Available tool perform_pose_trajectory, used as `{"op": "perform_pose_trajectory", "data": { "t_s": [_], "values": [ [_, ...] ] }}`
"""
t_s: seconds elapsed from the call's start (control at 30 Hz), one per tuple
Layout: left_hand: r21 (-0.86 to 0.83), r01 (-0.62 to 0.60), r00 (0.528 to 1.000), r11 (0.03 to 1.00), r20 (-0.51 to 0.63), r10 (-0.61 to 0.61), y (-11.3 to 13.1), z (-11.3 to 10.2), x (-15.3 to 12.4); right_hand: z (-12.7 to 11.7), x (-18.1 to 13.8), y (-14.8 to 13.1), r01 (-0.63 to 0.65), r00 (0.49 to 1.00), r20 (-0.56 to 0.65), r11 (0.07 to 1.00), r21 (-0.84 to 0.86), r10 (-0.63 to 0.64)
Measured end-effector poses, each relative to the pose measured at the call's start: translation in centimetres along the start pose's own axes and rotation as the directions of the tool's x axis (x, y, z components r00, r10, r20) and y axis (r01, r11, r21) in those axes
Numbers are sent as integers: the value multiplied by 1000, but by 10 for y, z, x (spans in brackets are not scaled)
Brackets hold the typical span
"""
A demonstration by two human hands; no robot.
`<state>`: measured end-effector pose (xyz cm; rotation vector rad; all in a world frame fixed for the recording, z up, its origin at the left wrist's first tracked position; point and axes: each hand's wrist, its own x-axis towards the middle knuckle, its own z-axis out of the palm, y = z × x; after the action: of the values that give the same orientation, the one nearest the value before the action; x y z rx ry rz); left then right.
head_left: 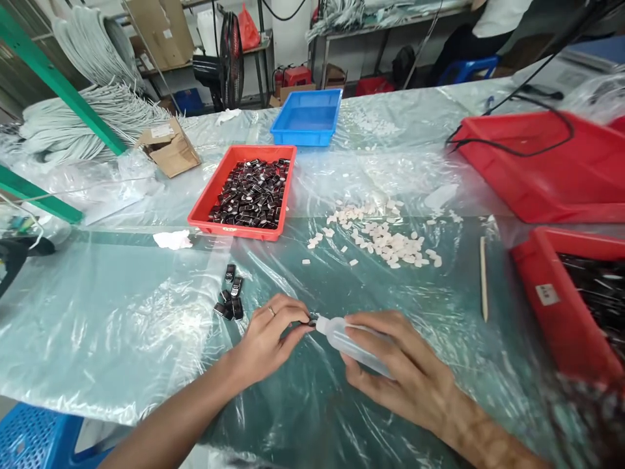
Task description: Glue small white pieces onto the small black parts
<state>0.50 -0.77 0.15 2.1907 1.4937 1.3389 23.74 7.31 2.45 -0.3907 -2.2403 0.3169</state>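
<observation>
Long work table point(122, 339) stretching across room, clear plastic sheet point(400, 163) covering it and shining under bright even light. Green metal frame point(58, 85) rising at left edge. Bundles of white cables point(92, 111) lying behind it. Black standing fan point(229, 58) standing beyond table, near shelf with cardboard boxes point(161, 29). Second table point(390, 23) standing along pale back wall. Blue plastic stool point(466, 68) sitting at far right, another blue stool point(34, 436) showing at near left corner.
</observation>
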Motion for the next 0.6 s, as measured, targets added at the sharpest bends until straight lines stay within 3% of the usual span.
{"op": "perform_pose_trajectory", "data": {
  "t_s": [0.2,0.3,0.6],
  "values": [
    [11,-35,999,999,17,34,1,-2,1,7,-8,1,-31,998,-55,999,17,32],
    [10,-65,998,998,18,65,0,-1,0,8,-11,2,11,998,-64,1000,9,-10],
    [-10,-80,997,997,21,81,-1,-1,1,6,-10,2,40,999,-36,999,-24,-40]
  ]
}}
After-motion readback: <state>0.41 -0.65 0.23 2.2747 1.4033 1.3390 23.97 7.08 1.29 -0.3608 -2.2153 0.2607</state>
